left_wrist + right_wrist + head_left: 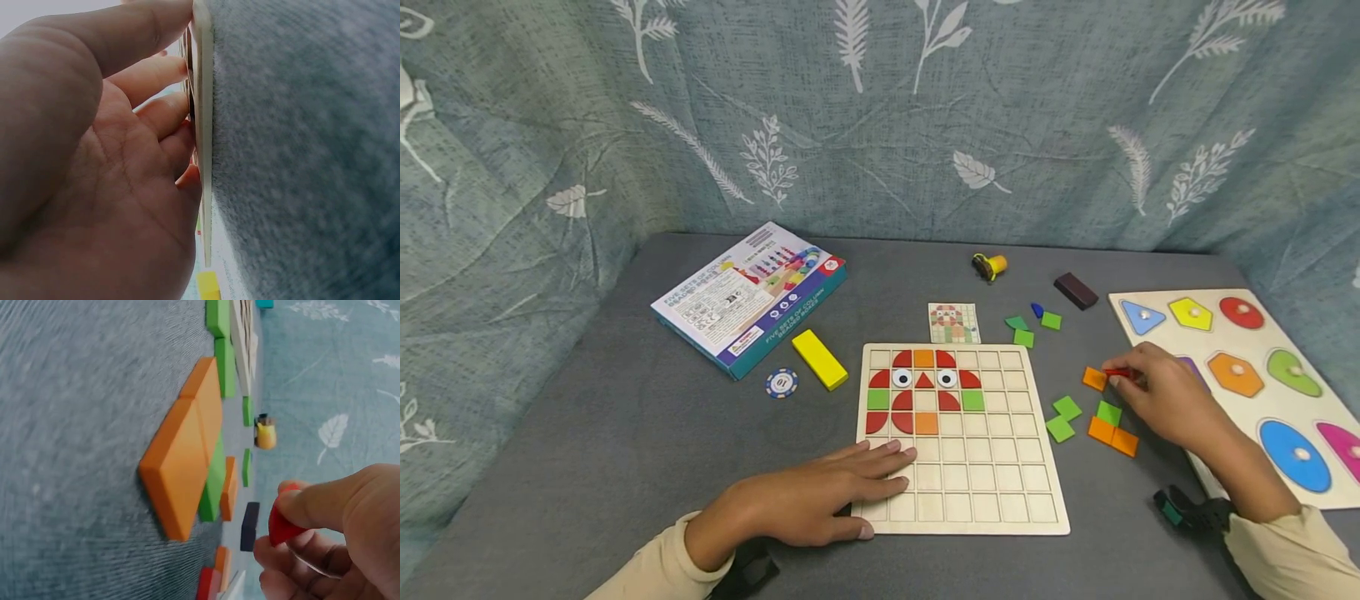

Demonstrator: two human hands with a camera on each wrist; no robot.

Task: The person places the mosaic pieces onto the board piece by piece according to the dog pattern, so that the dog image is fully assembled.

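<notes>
My left hand point(820, 496) rests with fingers spread on the lower left of a wooden grid board point(992, 479). Its thumb lies along the board's near edge. On the upper left squares, red, orange and green tiles and two eye pieces form a face-like pattern. To the right of the board, my right hand point(1176, 404) pinches a small red tile point(282, 524) with a curved edge between thumb and fingers. Just left of those fingertips lies an orange tile point(1093, 378). More orange tiles point(178, 456) and green tiles point(1060, 429) lie nearby on the cloth.
A pattern card point(953, 323) lies behind the board. Farther back are a yellow-and-black figure point(990, 267) and a dark brown block point(1076, 291). A shape-puzzle board point(1217, 325) lies at right. To the left are a box point(748, 296), a yellow block point(820, 360) and a poker chip point(782, 383).
</notes>
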